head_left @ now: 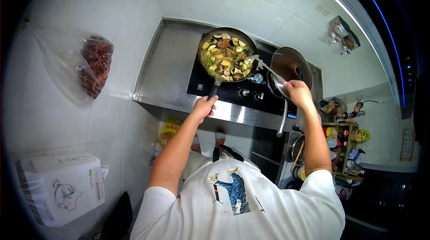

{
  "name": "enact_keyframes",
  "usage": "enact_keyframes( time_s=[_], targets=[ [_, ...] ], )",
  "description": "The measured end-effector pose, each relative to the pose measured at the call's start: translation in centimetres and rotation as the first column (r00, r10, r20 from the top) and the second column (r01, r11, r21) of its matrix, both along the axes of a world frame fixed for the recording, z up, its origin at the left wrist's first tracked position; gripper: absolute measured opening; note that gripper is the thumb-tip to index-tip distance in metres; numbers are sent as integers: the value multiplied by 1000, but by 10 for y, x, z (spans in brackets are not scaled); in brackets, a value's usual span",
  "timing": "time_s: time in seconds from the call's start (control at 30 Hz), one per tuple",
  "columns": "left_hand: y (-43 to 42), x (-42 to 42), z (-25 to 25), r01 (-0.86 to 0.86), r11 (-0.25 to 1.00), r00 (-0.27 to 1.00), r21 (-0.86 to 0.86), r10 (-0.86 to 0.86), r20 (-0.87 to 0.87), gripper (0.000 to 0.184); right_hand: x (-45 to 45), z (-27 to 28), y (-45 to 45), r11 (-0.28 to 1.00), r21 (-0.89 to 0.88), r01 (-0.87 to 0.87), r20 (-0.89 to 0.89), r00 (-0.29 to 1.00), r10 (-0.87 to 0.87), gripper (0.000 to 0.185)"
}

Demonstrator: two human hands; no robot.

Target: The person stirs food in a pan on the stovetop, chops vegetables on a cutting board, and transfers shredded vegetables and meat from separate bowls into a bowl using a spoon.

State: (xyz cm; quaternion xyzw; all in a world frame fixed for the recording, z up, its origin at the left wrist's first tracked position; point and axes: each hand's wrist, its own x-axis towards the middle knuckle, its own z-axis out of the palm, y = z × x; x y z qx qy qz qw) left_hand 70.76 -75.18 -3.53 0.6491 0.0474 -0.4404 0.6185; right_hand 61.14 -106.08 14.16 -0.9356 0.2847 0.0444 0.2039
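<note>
My left hand [204,107] is closed round the black handle [215,89] of a wok [201,63] on the left side of the stove. Chopped food [226,56] fills the wok, with pale, yellow and dark-skinned chunks and some green pieces. In my right hand [297,93] is a metal spatula [271,70], held by its handle. Its blade reaches over the wok's right rim, by the food. To the right, a second dark pan [291,63] stands tilted near a pot whose long metal handle [282,119] points toward me.
The black cooktop [201,85] has knobs at its front, set in a steel counter [168,56]. A bag of dried red food [96,66] hangs on the left wall. At right stands a rack of bottles and packets [342,143]. A tissue pack [67,190] is at lower left.
</note>
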Motion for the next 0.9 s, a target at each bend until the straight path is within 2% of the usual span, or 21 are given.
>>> enact_keyframes(
  time_s=[0.03, 0.1, 0.2, 0.3, 0.33, 0.47, 0.57, 0.7, 0.73, 0.77, 0.9],
  targets=[
    [0, 1, 0, -1, 1000, 1000, -1, 1, -2, 33, -1, 8, 1, 1000, -21, 4, -37, 999, -5, 33],
    [0, 0, -1, 6, 1000, 1000, 8, -6, -3, 33, 4, -13, -6, 998, -30, -59, -55, 997, 58, 35],
    [-1, 0, -3, -3, 1000, 1000, 0, 3, -14, 33, 13, -43, 1, 998, 64, -21, 61, 998, 17, 38],
    [-1, 0, -5, -26, 1000, 1000, -16, 26, -12, 34, 4, -21, 8, 997, 71, 7, -2, 1000, -7, 37],
    [0, -1, -6, -27, 1000, 999, -11, 27, -16, 34, -1, -16, 9, 996, 69, -64, 30, 998, 62, 35],
    [-1, -1, -3, -26, 1000, 1000, -17, 26, -13, 34, 5, -24, 33, 991, 124, -50, -17, 998, 53, 34],
    [-1, -1, -1, -21, 1000, 1000, -5, 21, -5, 34, 20, -49, 50, 998, -16, -54, -68, 996, 53, 35],
    [0, 0, -1, -7, 1000, 1000, -8, 7, -4, 33, 17, -46, 30, 996, -14, -86, 7, 996, 86, 35],
    [0, 0, -1, -17, 1000, 1000, -8, 17, -7, 33, 16, -31, 32, 998, 34, -50, -34, 998, 51, 35],
    [0, 1, -2, -14, 1000, 1000, -7, 14, -5, 33, 16, -23, 33, 998, 11, -56, -35, 998, 57, 34],
    [-1, -1, 2, -7, 1000, 1000, 7, 7, -6, 34, 24, -33, 52, 982, -156, -110, 88, 988, 125, 32]
  ],
)
